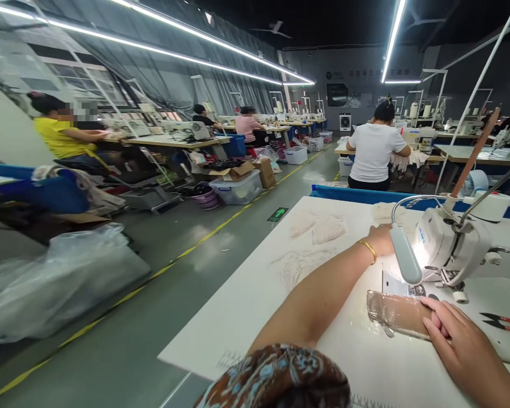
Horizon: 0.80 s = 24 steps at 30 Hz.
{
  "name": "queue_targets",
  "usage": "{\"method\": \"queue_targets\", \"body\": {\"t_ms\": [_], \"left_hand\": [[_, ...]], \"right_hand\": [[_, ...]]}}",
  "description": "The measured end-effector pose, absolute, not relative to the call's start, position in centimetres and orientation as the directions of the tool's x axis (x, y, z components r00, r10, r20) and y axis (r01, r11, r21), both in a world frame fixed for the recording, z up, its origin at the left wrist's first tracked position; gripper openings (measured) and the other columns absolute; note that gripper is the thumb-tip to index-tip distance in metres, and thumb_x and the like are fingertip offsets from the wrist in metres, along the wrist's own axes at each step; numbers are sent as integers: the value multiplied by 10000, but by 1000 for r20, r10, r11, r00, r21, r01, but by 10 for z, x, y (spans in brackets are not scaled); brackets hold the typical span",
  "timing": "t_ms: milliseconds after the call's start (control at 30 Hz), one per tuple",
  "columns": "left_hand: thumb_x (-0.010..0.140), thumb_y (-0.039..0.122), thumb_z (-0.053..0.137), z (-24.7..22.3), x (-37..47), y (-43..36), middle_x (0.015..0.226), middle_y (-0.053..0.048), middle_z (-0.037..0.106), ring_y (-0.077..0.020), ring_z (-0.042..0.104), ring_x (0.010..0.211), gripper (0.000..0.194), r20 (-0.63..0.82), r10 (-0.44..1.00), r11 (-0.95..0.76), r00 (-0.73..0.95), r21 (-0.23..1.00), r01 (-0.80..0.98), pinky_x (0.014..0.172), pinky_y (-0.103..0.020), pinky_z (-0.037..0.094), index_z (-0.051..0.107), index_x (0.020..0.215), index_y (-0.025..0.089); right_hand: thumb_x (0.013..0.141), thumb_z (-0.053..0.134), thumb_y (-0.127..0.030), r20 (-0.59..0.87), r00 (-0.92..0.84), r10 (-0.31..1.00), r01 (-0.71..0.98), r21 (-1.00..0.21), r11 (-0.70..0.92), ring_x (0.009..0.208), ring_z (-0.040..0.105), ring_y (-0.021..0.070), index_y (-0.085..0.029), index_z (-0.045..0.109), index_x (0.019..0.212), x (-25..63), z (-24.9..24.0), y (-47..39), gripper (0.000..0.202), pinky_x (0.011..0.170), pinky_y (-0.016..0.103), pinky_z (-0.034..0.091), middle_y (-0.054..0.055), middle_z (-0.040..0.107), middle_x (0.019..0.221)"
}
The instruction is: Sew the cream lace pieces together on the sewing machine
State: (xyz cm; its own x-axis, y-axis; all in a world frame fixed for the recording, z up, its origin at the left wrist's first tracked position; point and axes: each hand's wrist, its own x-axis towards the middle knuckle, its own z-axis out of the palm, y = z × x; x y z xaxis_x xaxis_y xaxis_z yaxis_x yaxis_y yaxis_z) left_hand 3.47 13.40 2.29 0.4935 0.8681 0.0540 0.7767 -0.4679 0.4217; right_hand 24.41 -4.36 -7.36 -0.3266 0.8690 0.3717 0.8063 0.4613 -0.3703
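Observation:
My right hand point(461, 334) has its thumb and fingers closed on the near right end of a flat brown rectangular thing point(402, 313) with a glossy clear covering. This thing lies at the front of a white sewing machine point(437, 238), by its lit needle area. My left hand point(381, 238), with a gold bangle at the wrist, reaches across the white table point(246, 317) beside the machine's lamp point(406, 255). Its fingers are mostly hidden behind the lamp, close to a pale cream fabric piece point(386, 212). More cream lace pieces point(318, 228) lie left of my forearm.
Red-handled thread snips point(504, 324) lie at the right. A blue cloth trough point(357, 195) runs along the table's far edge. Beyond it sits a person in a white shirt point(370, 150). An aisle with a yellow line point(195, 245) passes on the left, beside a plastic-wrapped bundle point(68, 283).

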Motion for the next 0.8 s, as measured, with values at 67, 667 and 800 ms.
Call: {"method": "queue_targets", "body": {"t_ms": [67, 667, 800], "left_hand": [[926, 214, 638, 34, 21, 132, 1308, -149, 677, -329, 583, 1287, 291, 88, 874, -465, 478, 437, 770, 1131, -472, 436, 675, 1210, 156], [765, 96, 581, 9, -115, 6, 854, -76, 677, -251, 632, 803, 100, 27, 971, -236, 236, 236, 943, 662, -331, 404, 567, 721, 185], [733, 89, 580, 12, -117, 9, 778, -53, 657, -239, 619, 761, 159, 28, 975, -220, 221, 278, 935, 650, -330, 387, 510, 637, 194]], "right_hand": [[1057, 448, -438, 381, -337, 861, 805, -358, 473, 798, 704, 237, -300, 589, 1342, 247, -78, -44, 346, 671, 365, 614, 27, 689, 876], [1040, 460, -493, 413, -370, 832, 795, -323, 514, 1119, 692, 336, -314, 668, 1283, 254, -109, -42, 367, 907, 512, 583, 79, 728, 1247], [1041, 464, -497, 403, -360, 841, 798, -333, 502, 1120, 697, 325, -326, 669, 1272, 251, -103, -45, 353, 913, 498, 586, 69, 731, 1236]]}}
